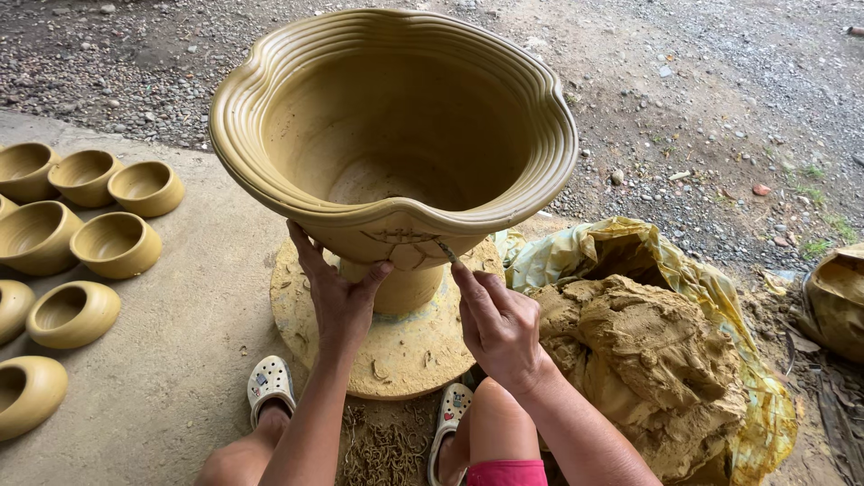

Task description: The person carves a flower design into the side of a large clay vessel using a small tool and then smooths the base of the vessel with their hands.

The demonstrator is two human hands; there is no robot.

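Right now the right hand has its grip pinched on a thin carving tool, tip touching the outer wall of the big clay pot just under the rim, beside some scratched marks. Left hand grip is spread, nothing pinched: fingers flat against the pot's underside and stem, steadying it. Pot is wet yellow-tan clay, wavy ribbed rim, upright on a narrow foot, sitting on a round clay-smeared wheel disc on the concrete floor. White clogs on both feet, either side of the disc's near edge; clay shavings between them. Right of the disc: a lump of raw clay in yellow plastic sheeting. Left, well apart: a group of small clay bowls on the concrete. Gravel ground beyond.
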